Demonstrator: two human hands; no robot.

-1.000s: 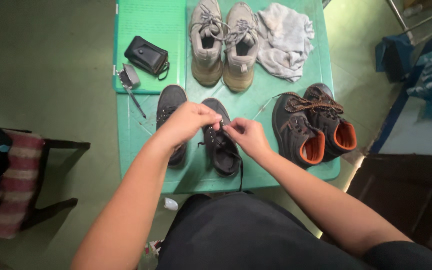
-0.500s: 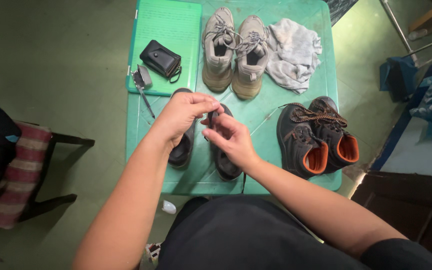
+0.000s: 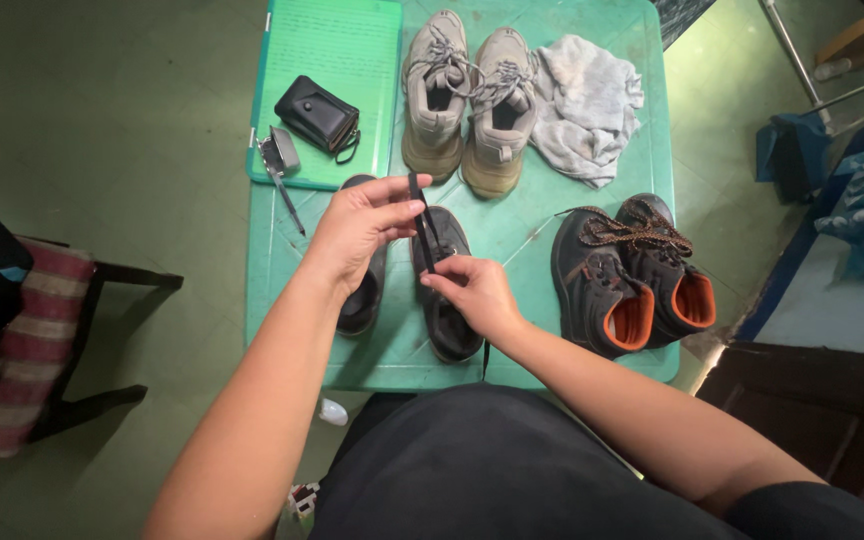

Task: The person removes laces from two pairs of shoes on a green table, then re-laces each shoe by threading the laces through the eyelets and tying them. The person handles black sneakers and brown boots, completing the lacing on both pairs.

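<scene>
The left hand (image 3: 357,235) hides much of the left black shoe (image 3: 362,300), and the counter (image 3: 392,355) edge hides the black lace's (image 3: 420,225) lower end.

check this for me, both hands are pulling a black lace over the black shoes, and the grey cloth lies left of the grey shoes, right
Not quite. In the head view the grey cloth lies right of the grey shoes, not left. The rest holds: the left hand and right hand hold a black lace over the black shoes.

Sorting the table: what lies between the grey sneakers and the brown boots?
In the head view, a crumpled grey cloth lies between the grey sneakers and brown boots, beside the sneakers; below it, bare green table.
</scene>
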